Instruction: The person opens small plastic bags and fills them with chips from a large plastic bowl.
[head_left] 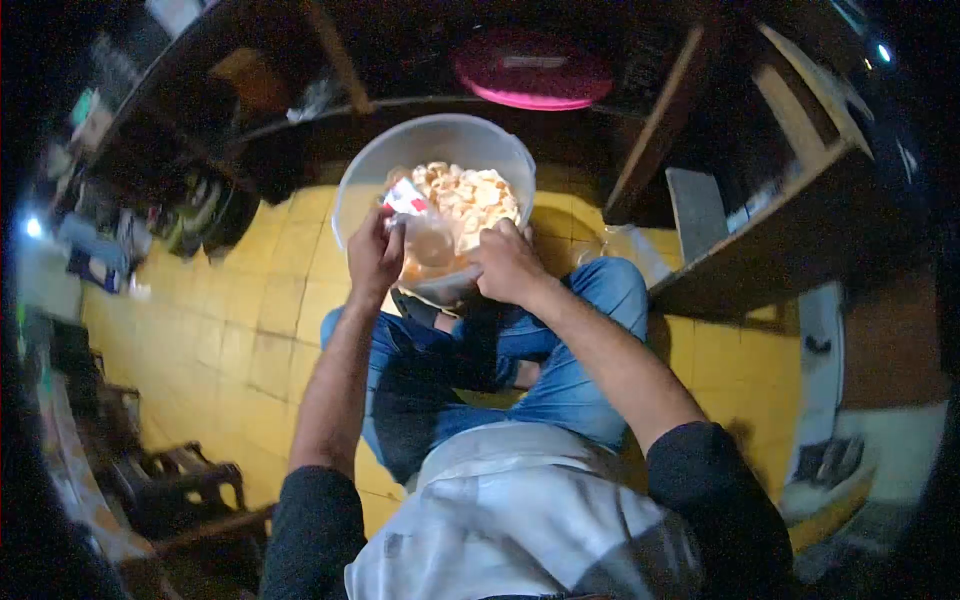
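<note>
A large translucent tub (375,165) stands on the floor in front of my crossed legs, with many pale, rounded pieces (480,200) inside. Over its left part, my left hand (377,255) is closed on a clear plastic bag (430,240) with a red and white print. My right hand (508,262) is at the tub's near right side, fingers curled by the bag's right edge. Whether those fingers pinch the bag or something else is too small to make out.
Beyond the tub, a round pink lid (535,70) lies in a dark shelf. A wooden shelf unit (760,220) stands at the right on the yellow tiled floor (235,300). Dark carved wooden furniture (185,480) is at the lower left.
</note>
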